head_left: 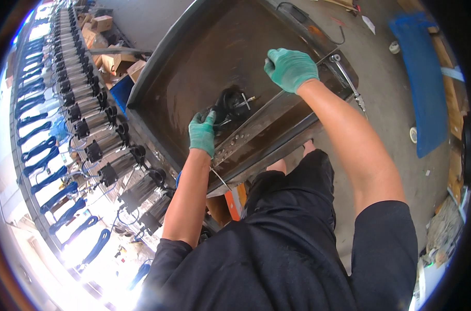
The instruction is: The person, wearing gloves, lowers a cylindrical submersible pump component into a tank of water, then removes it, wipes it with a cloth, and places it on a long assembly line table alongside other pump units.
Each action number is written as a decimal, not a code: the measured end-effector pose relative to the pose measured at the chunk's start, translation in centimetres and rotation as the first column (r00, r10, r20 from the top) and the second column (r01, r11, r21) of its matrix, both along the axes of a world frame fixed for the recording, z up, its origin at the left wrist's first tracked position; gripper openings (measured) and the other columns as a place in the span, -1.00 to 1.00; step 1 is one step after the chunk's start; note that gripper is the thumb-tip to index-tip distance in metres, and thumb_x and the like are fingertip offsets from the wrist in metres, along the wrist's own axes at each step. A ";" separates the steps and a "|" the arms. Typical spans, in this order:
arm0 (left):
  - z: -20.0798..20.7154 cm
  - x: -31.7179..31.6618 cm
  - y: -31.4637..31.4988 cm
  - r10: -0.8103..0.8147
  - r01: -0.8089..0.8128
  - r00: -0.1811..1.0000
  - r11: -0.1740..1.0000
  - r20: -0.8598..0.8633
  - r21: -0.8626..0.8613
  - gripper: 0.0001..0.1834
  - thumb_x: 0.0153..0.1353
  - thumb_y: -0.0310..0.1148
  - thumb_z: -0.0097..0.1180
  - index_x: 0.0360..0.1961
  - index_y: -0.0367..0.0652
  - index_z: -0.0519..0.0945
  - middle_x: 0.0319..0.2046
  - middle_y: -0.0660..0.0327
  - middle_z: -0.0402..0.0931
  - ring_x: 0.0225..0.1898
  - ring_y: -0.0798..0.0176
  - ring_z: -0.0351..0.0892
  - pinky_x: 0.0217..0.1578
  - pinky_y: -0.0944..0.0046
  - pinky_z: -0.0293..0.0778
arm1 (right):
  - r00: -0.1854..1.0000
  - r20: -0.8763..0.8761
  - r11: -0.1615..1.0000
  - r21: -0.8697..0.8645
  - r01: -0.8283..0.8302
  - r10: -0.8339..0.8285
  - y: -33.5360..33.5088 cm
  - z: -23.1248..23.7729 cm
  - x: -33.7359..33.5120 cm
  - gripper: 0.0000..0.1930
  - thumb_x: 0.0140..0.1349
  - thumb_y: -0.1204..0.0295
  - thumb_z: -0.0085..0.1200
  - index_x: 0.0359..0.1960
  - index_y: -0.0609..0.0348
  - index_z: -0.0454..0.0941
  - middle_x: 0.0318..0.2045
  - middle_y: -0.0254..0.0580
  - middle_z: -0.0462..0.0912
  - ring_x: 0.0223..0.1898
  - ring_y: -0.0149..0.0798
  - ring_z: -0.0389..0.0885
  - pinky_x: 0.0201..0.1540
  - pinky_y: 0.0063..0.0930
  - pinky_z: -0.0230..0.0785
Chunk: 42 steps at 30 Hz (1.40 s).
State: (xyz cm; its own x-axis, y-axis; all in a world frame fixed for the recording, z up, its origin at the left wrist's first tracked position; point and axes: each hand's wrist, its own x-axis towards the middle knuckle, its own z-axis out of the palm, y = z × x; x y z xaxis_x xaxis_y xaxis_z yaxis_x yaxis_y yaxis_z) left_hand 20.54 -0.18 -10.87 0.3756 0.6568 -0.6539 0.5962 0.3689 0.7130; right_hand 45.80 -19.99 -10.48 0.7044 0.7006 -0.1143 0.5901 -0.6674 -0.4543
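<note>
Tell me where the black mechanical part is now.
In the head view, the black mechanical part lies in the metal tray, above the picture's middle, by the gloved left hand and left of the gloved right hand.

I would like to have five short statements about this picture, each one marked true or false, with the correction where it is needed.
1. The left hand is nearer than the right hand to the black part. True.
2. The right hand grips the ratchet wrench. False: the ratchet wrench lies apart from that hand, at the edge of the metal tray.
3. Blue cable bundles are at the picture's left. True.
4. The sleeves are white. False: both sleeves are black.
5. Both hands wear green gloves. True.
</note>
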 end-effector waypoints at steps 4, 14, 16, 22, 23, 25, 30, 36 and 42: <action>6.3 -2.7 0.2 0.031 -0.041 0.998 0.978 0.052 0.203 -0.60 0.31 -0.33 0.32 0.06 -0.29 0.50 -0.35 0.25 0.57 -0.56 0.42 0.51 -0.59 0.38 0.45 | 0.999 -0.047 0.993 -0.115 -0.024 0.019 0.4 0.9 -0.1 -0.68 0.41 0.14 -0.09 -0.09 0.03 0.63 -0.12 -0.10 0.72 -0.10 0.01 0.70 -0.03 -0.07 0.54; 23.7 -7.9 -4.2 0.110 -0.183 0.978 0.853 0.175 0.489 -0.68 0.30 -0.27 0.36 -0.45 -0.05 0.43 -0.63 0.45 0.36 -0.64 0.57 0.31 -0.65 0.49 0.23 | 0.999 0.022 0.995 -0.099 -0.030 0.033 0.5 1.2 -0.1 -0.69 0.42 0.13 -0.09 -0.18 0.04 0.61 -0.17 -0.03 0.72 -0.11 0.13 0.68 -0.05 0.02 0.54; 25.4 -8.8 -5.8 0.140 -0.208 0.976 0.817 0.165 0.538 -0.68 0.29 -0.25 0.37 -0.45 -0.06 0.45 -0.63 0.46 0.35 -0.66 0.57 0.30 -0.67 0.49 0.22 | 0.999 0.007 0.990 -0.133 -0.048 0.050 0.7 1.5 0.0 -0.69 0.42 0.12 -0.09 -0.17 0.03 0.61 -0.16 -0.03 0.73 -0.10 0.13 0.68 -0.05 0.01 0.54; 24.5 -12.0 -9.4 0.161 -0.172 0.984 0.757 0.075 0.630 -0.65 0.29 -0.21 0.38 -0.47 -0.10 0.46 -0.60 0.45 0.36 -0.60 0.58 0.26 -0.61 0.48 0.19 | 0.996 0.034 0.993 -0.098 -0.073 0.077 0.7 0.8 -0.2 -0.68 0.41 0.11 -0.08 -0.15 0.03 0.62 -0.16 -0.01 0.73 -0.10 0.13 0.68 -0.05 0.02 0.53; 23.2 -13.0 -9.6 0.116 -0.118 0.992 0.710 0.050 0.695 -0.64 0.29 -0.16 0.37 -0.44 -0.11 0.47 -0.57 0.42 0.43 -0.60 0.57 0.27 -0.63 0.45 0.19 | 0.996 0.029 0.993 -0.095 -0.077 0.080 0.7 0.9 -0.1 -0.68 0.41 0.11 -0.07 -0.15 0.03 0.62 -0.16 0.00 0.73 -0.10 0.13 0.68 -0.05 0.03 0.53; 21.9 -12.7 -11.3 0.158 -0.114 0.987 0.757 -0.010 0.643 -0.75 0.29 -0.29 0.37 -0.40 -0.13 0.53 -0.53 0.45 0.46 -0.48 0.58 0.30 -0.48 0.49 0.24 | 0.995 0.045 0.992 -0.092 -0.087 0.092 0.6 0.3 -0.1 -0.68 0.41 0.11 -0.08 -0.15 0.04 0.62 -0.15 0.01 0.72 -0.10 0.15 0.67 -0.05 0.04 0.52; 17.1 -10.0 -15.0 0.203 -0.212 0.977 0.856 0.071 0.471 -0.79 0.28 -0.40 0.36 -0.36 -0.17 0.53 -0.47 0.43 0.46 -0.39 0.55 0.33 -0.37 0.46 0.31 | 0.995 0.038 0.991 -0.092 -0.093 0.097 0.6 0.8 -0.2 -0.66 0.41 0.11 -0.11 -0.15 0.06 0.61 -0.15 0.04 0.72 -0.10 0.19 0.66 -0.05 0.06 0.50; 14.4 -4.8 -18.2 0.184 -0.233 0.970 0.888 0.158 0.397 -0.76 0.26 -0.39 0.38 -0.34 -0.27 0.54 -0.43 0.34 0.54 -0.36 0.53 0.36 -0.37 0.41 0.37 | 0.994 0.048 0.988 -0.127 -0.088 0.095 0.6 0.9 0.0 -0.63 0.42 0.08 -0.13 -0.14 0.07 0.61 -0.14 0.07 0.71 -0.10 0.21 0.66 -0.04 0.07 0.51; 10.7 -4.1 -19.1 0.164 -0.214 0.966 0.940 0.198 0.266 -0.81 0.27 -0.44 0.33 -0.22 -0.30 0.57 -0.32 0.24 0.66 -0.27 0.48 0.55 -0.25 0.38 0.48 | 0.993 0.056 0.988 -0.127 -0.092 0.099 0.6 1.1 -0.3 -0.61 0.42 0.06 -0.15 -0.13 0.07 0.61 -0.13 0.09 0.71 -0.10 0.23 0.66 -0.04 0.08 0.51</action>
State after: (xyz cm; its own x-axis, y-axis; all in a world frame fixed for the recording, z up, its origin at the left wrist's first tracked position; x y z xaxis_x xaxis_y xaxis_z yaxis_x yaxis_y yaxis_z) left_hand 16.42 -19.30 -0.21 0.3157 0.8745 -0.3683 0.3959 0.2313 0.8887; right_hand 45.53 -19.39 -9.41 0.6434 0.7482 -0.1622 0.6784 -0.6553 -0.3321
